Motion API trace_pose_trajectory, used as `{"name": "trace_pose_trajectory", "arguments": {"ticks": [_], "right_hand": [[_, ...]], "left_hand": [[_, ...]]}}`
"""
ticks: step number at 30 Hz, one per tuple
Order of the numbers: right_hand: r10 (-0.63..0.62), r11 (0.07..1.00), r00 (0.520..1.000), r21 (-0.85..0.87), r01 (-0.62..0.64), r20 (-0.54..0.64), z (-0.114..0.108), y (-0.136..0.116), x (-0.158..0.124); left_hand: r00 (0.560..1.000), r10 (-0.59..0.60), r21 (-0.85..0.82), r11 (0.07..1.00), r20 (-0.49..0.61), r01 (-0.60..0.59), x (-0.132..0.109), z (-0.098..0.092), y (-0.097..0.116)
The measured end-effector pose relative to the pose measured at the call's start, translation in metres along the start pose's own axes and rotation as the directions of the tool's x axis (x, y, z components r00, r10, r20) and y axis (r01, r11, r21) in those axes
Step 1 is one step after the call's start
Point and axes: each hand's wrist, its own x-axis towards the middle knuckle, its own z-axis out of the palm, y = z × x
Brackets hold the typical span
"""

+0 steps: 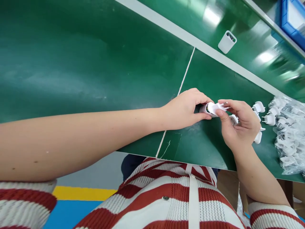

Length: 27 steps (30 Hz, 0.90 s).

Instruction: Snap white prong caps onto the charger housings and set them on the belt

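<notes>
My left hand (187, 108) is closed around a white charger housing (204, 109), its thumb and fingers on opposite sides. Between the thumb and fingers of my right hand (239, 122) is a white two-pin plug piece (218, 108), its metal pins pointing right. The plug piece meets the open end of the housing; whether it is seated there I cannot tell. Just under my right fingers another small white plug piece (233, 119) shows in part. More loose plug pieces (258, 107) lie right of that hand, some partly hidden behind it.
A clear plastic bag (290, 136) full of white plug pieces lies at the right. Beyond the pale strip (166, 25) on the green table (71, 63) stands another white housing (227, 43). A blue crate (292, 24) is at the top right corner.
</notes>
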Motion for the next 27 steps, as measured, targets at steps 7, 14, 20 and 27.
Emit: {"name": "trace_pose_trajectory", "arguments": {"ticks": [7,14,20,27], "right_hand": [[-0.053,0.995,0.998,-0.080,0.055,0.019,-0.001,0.002,0.002],[0.051,0.992,0.994,-0.120,-0.039,0.094,-0.006,0.002,0.001],[0.081,0.980,0.990,-0.192,-0.057,0.117,-0.008,0.000,-0.001],[-0.094,0.981,0.991,-0.161,0.109,0.099,-0.010,0.003,0.002]], "left_hand": [[0.999,-0.032,0.005,0.999,0.014,0.032,0.002,-0.001,0.003],[0.999,-0.049,-0.035,0.998,0.000,0.049,0.002,0.001,0.002],[0.999,-0.045,-0.042,0.998,-0.001,0.045,0.002,0.002,0.003],[1.000,-0.023,-0.041,0.999,-0.002,0.023,0.003,0.003,0.002]]}}
